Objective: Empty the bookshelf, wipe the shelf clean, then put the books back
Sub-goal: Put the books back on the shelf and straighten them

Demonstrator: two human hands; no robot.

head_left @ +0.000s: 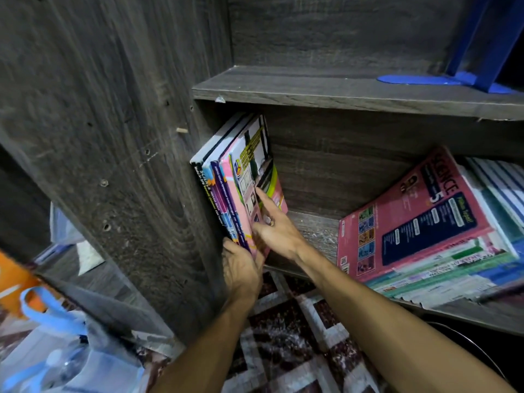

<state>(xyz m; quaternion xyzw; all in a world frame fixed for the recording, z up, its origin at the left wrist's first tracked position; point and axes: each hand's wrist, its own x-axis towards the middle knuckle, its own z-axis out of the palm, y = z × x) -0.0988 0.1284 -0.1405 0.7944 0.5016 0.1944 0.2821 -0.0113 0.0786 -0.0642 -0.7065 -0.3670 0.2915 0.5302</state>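
Forearms reach up from the bottom edge over a patterned rug (283,344). Left hand (241,269) curls its fingers (229,245) round the lower edge of a few upright books (243,165), which stand at the left end of the shelf (312,231) against the side panel (127,165). Right hand (273,226) lies flat on their pink cover, fingers straight and pressing. A slanted stack (419,222) fills the shelf's right end, apart from them. A blue bookend (482,46) stands on the board above.

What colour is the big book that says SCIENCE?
The SCIENCE book is pinkish red with a dark blue panel, in the head view.
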